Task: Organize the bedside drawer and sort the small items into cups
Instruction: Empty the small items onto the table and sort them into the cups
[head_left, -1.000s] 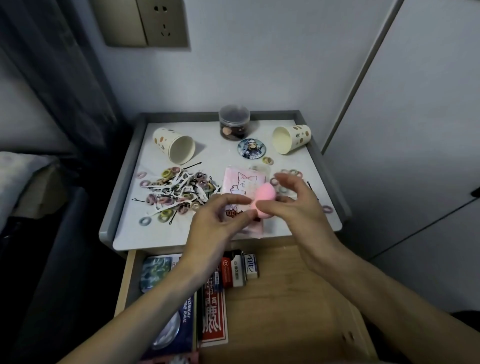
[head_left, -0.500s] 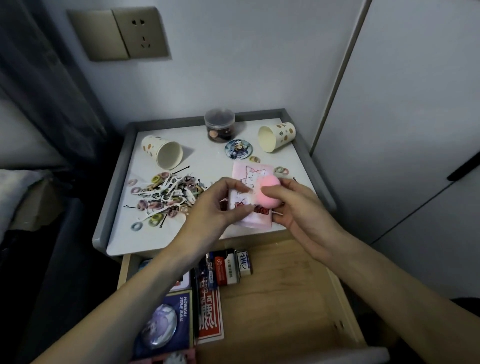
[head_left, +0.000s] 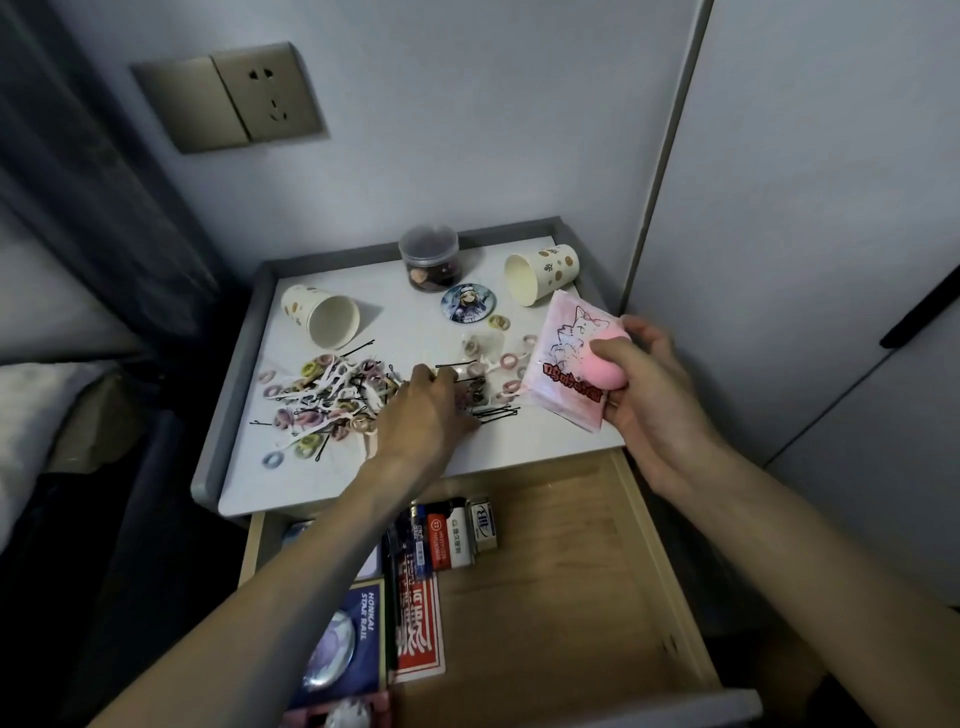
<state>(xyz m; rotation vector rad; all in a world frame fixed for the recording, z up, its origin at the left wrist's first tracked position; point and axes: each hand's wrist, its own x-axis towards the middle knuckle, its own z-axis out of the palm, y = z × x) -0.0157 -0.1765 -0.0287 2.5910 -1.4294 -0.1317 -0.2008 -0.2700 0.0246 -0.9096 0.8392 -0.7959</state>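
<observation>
We're in dim, cool light here: the white tabletop (head_left: 311, 478) glows brightest, shadows are soft, the left side goes murky, edges bow outward

My right hand (head_left: 649, 395) holds a matt, soft-looking pink sponge (head_left: 605, 366) against a crinkled, glossy plastic packet (head_left: 563, 364). Under my left hand (head_left: 426, 410) the surface (head_left: 415, 322) is smooth matt white. Beyond it lie printed paper cups (head_left: 322, 314), a clear plastic jar (head_left: 430, 257) and a glossy badge (head_left: 468, 303). Below both hands, the drawer (head_left: 545, 597) is bare pale wood.
</observation>
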